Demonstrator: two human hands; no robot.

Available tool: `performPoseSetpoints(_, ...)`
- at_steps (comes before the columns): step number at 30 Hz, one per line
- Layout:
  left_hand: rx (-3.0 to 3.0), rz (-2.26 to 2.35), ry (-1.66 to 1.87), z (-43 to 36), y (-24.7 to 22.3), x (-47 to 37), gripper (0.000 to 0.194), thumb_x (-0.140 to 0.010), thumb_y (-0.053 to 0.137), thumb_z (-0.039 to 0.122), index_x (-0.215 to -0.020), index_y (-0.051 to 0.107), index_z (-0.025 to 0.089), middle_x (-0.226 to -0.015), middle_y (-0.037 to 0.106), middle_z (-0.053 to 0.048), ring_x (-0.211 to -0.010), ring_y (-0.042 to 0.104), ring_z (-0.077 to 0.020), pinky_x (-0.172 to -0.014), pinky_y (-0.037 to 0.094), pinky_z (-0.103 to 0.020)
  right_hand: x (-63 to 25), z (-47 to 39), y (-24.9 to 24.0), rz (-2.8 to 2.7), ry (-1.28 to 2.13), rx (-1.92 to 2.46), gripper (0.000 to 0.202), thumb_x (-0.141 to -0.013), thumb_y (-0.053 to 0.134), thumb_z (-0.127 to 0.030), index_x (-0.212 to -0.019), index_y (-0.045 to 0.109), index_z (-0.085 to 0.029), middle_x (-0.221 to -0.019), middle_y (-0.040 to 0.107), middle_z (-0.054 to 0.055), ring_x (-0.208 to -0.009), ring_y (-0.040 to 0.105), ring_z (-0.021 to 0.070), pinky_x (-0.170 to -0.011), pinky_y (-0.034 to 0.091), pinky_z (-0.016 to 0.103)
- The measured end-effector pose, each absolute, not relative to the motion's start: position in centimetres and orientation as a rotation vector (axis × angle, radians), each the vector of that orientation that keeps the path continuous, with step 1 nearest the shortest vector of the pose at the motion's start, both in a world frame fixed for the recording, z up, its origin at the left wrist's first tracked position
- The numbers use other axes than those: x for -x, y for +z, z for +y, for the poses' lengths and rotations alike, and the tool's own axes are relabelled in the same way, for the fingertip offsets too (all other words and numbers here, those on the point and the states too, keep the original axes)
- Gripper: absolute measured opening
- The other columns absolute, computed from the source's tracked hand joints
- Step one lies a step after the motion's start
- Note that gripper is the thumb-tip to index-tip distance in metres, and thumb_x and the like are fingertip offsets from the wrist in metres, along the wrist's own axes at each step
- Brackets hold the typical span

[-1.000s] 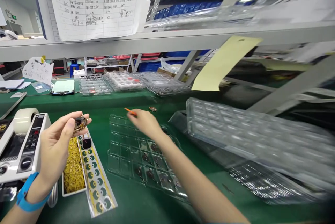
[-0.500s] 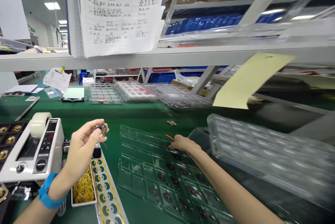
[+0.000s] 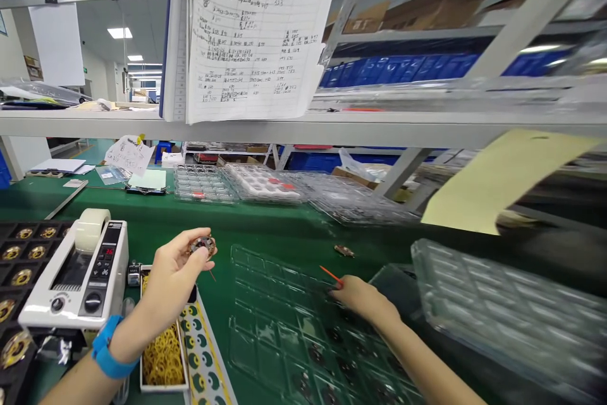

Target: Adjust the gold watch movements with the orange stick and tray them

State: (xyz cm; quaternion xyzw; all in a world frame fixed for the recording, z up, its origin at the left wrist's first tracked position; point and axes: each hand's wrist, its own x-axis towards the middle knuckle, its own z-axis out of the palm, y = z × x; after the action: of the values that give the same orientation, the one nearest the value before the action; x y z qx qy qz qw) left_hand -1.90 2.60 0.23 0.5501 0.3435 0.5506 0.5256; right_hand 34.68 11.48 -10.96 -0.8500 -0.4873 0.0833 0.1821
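My left hand [image 3: 173, 272], with a blue band on its wrist, is raised over the bench. Thumb and fingers pinch a small round metal part [image 3: 203, 246], ring-shaped and copper-coloured, with a thin reddish wire hanging below. My right hand [image 3: 363, 297] is closed over a clear compartment tray [image 3: 265, 310]. A thin orange stick [image 3: 331, 275] juts from its fingers; its other end is hidden. Dark round parts [image 3: 317, 353] sit in the tray's nearer right compartments. Another small metal part [image 3: 344, 251] lies on the green bench beyond my right hand.
At left stand a white tape dispenser [image 3: 78, 285] and a black tray of gold rings [image 3: 21, 277]. A box of yellow rings [image 3: 164, 354] adjoins a sticker sheet [image 3: 203, 354]. Stacked clear trays [image 3: 512, 316] fill the right. A shelf beam [image 3: 284, 130] crosses above, with yellow paper [image 3: 502, 184] hanging.
The view has shifted, so the scene sits further right and lower. Both hands keep nearly the same poses, the left still pinching the round part and the right still holding the orange stick.
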Motion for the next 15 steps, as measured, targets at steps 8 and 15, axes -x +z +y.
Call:
performPoseSetpoints(8,-1.356,0.817,1.224,3.3,-0.1,1.8,0.035,-0.077,0.072,0.033,-0.108,0.071,0.018,-0.106,0.070,-0.008,-0.100,0.065,-0.0244,-0.087,0.051,-0.036,-23.9,9.6,-4.7,-1.621,0.540,1.765,0.030,-0.084,0.063,-0.034,-0.110,0.060,-0.019,-0.089,0.064,0.006,-0.077,0.064,0.0197,-0.070,0.052,0.032)
performPoseSetpoints(15,-1.410,0.852,1.259,3.5,0.1,1.7,0.021,-0.072,0.076,0.035,-0.071,0.071,0.015,-0.077,0.065,-0.003,-0.078,0.057,-0.0180,-0.074,0.044,-0.030,-14.3,3.3,0.4,-1.700,0.820,0.920,0.032,-0.084,0.062,-0.038,-0.111,0.059,-0.021,-0.082,0.060,0.002,-0.059,0.051,0.0106,-0.052,0.044,0.023)
